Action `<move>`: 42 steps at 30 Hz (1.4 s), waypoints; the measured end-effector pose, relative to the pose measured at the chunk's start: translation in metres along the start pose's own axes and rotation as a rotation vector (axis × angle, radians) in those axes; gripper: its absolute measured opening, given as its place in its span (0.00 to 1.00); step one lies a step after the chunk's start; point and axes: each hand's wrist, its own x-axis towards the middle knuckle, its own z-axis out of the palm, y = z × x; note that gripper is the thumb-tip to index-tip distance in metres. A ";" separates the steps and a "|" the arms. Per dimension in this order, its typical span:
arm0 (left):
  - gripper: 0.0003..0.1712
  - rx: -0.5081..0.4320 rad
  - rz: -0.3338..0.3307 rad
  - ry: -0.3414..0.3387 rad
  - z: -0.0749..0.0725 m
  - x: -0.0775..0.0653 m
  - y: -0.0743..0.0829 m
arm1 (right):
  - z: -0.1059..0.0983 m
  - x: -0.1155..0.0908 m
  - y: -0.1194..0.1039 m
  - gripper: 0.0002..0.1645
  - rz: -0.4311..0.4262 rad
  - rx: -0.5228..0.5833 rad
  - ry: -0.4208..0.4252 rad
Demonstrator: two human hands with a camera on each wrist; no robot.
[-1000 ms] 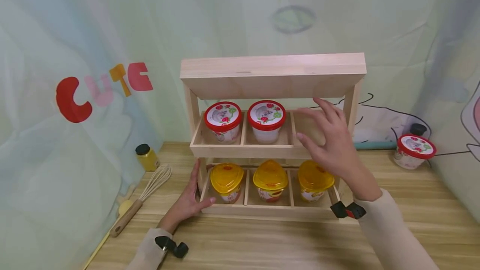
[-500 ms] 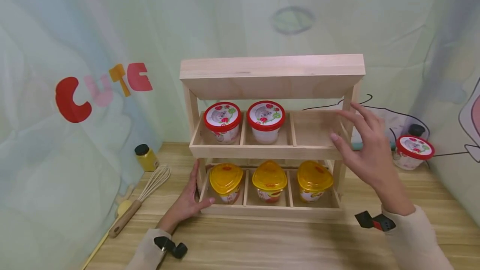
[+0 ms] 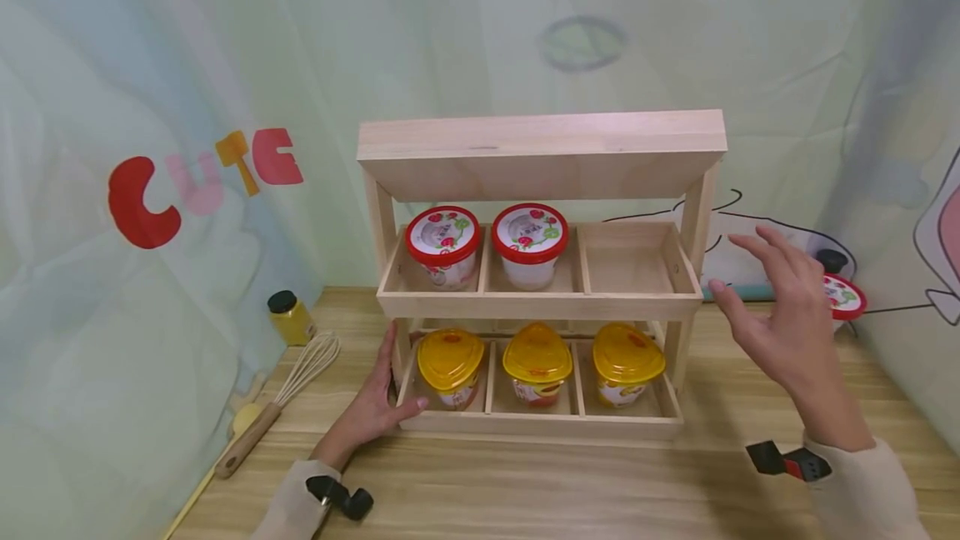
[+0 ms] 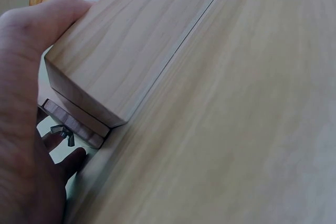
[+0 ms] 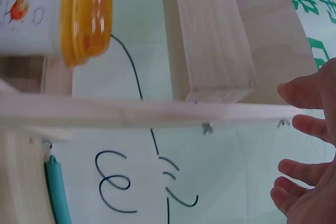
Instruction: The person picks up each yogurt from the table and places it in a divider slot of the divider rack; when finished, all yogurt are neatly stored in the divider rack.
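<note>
A two-tier wooden rack (image 3: 540, 305) stands on the table. My left hand (image 3: 367, 415) holds its lower left corner, thumb over the front edge and fingers along the side; in the left wrist view the fingers reach past a wing nut. Two red-lidded cups, a left one (image 3: 442, 247) and a middle one (image 3: 529, 245), sit in the upper tier, whose right compartment is empty. Yellow-lidded cups, left (image 3: 450, 363), middle (image 3: 537, 361) and right (image 3: 628, 363), fill the lower tier. Off the rack's right side, my right hand (image 3: 787, 327) hovers with fingers spread, partly hiding another red-lidded cup (image 3: 844, 297).
On the left lie a whisk (image 3: 277, 407) and a small yellow jar (image 3: 291, 319) with a black lid. A black-topped object (image 3: 831, 260) shows behind the right-hand cup. Printed fabric walls (image 3: 480, 40) enclose the table (image 3: 555, 482).
My right hand has moved right, from over the upper tier's right compartment to in front of the red-lidded cup outside the rack. The left hand keeps its place.
</note>
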 end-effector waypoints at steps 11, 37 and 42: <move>0.80 0.005 -0.005 0.007 0.000 -0.002 -0.001 | -0.003 -0.015 0.042 0.34 0.103 -0.058 -0.035; 0.81 0.011 -0.016 0.003 0.000 -0.001 -0.003 | -0.009 -0.028 0.132 0.39 0.390 -0.232 -0.177; 0.80 0.016 -0.001 0.001 0.000 0.000 -0.003 | -0.011 -0.030 0.151 0.40 0.416 -0.257 -0.186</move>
